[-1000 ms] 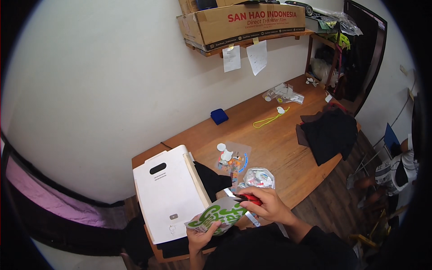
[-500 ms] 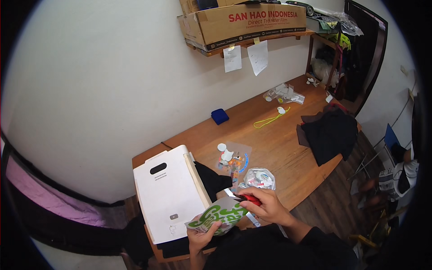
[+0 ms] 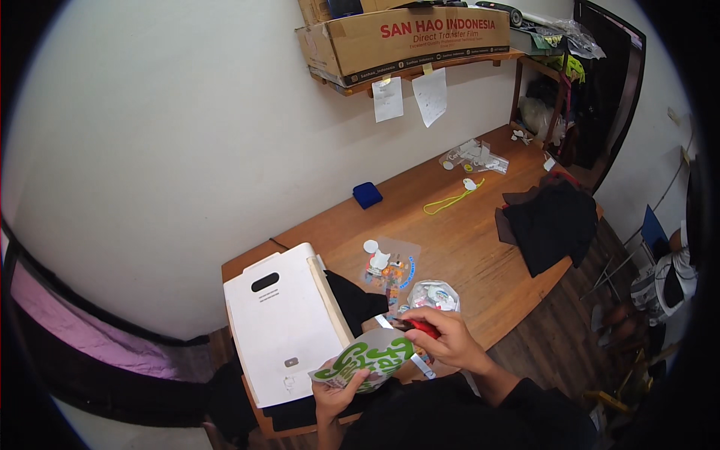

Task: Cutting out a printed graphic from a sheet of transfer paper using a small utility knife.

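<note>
Between the thumb and fingers of my left hand (image 3: 339, 391) is a transfer film sheet (image 3: 369, 361), pale with bold green lettering. My right hand (image 3: 451, 343) is closed around red-handled scissors (image 3: 424, 328), whose dark blades point left, just above the sheet's upper right edge. Fingers hide part of the handles, and I cannot tell whether the blades touch the sheet. Left of my hands stands a white heat press (image 3: 281, 330), with black cloth (image 3: 354, 295) sticking out along its right side. Behind my right hand sits a clear plastic bag (image 3: 436, 294) of scraps.
Printed film pieces (image 3: 394, 262) lie beyond my hands on the wooden table (image 3: 450, 240). Farther back are a dark blue folded cloth (image 3: 367, 195), a yellow cord (image 3: 444, 204) and plastic packets (image 3: 476, 157). Black garments (image 3: 551, 225) lie at right; a cardboard box (image 3: 420, 45) rests on the shelf above.
My right hand and the scissors have shifted slightly right and up, away from the sheet's edge. My left hand still holds the sheet in nearly the same place.
</note>
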`<action>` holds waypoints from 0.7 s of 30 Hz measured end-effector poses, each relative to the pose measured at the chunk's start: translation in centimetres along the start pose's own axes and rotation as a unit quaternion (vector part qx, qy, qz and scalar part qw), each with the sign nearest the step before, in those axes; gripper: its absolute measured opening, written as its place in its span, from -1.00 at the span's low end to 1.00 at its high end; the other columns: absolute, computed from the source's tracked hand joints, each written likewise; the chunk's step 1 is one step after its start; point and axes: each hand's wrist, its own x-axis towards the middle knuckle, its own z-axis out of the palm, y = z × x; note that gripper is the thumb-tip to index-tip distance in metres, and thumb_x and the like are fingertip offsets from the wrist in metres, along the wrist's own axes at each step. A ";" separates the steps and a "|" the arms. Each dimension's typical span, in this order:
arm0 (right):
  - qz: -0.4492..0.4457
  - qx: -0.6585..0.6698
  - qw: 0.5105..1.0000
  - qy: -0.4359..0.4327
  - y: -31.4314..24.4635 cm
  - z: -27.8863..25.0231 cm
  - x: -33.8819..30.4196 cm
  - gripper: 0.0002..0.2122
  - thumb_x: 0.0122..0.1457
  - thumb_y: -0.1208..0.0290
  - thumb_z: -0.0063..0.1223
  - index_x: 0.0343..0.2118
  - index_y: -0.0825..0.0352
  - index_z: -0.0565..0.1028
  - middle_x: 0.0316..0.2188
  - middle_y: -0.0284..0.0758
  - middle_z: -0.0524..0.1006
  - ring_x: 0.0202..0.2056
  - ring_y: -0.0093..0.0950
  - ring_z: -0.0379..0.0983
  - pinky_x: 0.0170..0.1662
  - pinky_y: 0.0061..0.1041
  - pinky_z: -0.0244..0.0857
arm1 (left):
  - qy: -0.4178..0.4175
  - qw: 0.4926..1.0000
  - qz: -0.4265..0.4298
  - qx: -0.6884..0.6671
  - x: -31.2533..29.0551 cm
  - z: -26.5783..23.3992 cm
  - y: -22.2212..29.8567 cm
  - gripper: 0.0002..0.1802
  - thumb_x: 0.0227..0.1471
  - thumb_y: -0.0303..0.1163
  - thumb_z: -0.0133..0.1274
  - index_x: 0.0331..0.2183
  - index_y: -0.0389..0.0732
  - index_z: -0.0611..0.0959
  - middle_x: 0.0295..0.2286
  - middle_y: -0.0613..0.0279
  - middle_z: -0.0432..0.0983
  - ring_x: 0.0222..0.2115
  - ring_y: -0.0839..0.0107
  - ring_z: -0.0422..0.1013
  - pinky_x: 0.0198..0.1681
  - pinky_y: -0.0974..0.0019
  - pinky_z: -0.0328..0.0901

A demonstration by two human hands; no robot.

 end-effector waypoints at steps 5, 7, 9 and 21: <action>0.005 -0.036 0.999 -0.039 -0.5 -0.8 0.2 -0.73 0.05 0.41 0.13 -0.21 0.42 0.44 -0.42 -0.19 0.53 -0.43 -0.40 0.50 -0.39 -0.55 0.33 | -0.002 1.000 -0.009 0.003 0.0 0.0 0.0 -0.68 -0.18 -0.64 0.20 -0.28 -0.46 0.52 -0.41 0.10 0.55 -0.41 0.48 0.48 -0.31 0.50 0.37; 0.011 -0.035 0.998 -0.046 -0.8 -0.7 0.3 -0.73 0.05 0.41 0.13 -0.21 0.42 0.44 -0.43 -0.19 0.53 -0.44 -0.41 0.50 -0.40 -0.55 0.33 | -0.001 1.000 0.000 0.010 0.1 -0.1 -0.1 -0.67 -0.18 -0.64 0.21 -0.28 -0.46 0.52 -0.42 0.10 0.56 -0.41 0.49 0.48 -0.31 0.50 0.37; 0.017 -0.034 0.998 -0.053 -0.7 -0.6 0.3 -0.73 0.04 0.41 0.13 -0.21 0.42 0.45 -0.44 -0.19 0.53 -0.45 -0.41 0.50 -0.41 -0.56 0.33 | 0.000 1.000 0.010 0.017 0.1 -0.1 -0.2 -0.67 -0.19 -0.64 0.21 -0.28 -0.46 0.52 -0.42 0.10 0.56 -0.41 0.49 0.48 -0.32 0.50 0.37; -0.018 -0.030 0.999 -0.027 -0.5 -0.1 0.2 -0.75 0.04 0.44 0.13 -0.22 0.42 0.45 -0.39 -0.17 0.54 -0.36 -0.40 0.53 -0.34 -0.53 0.36 | -0.018 0.999 0.029 0.020 0.1 0.0 0.1 -0.67 -0.18 -0.65 0.20 -0.28 -0.47 0.51 -0.41 0.09 0.56 -0.40 0.49 0.48 -0.31 0.50 0.37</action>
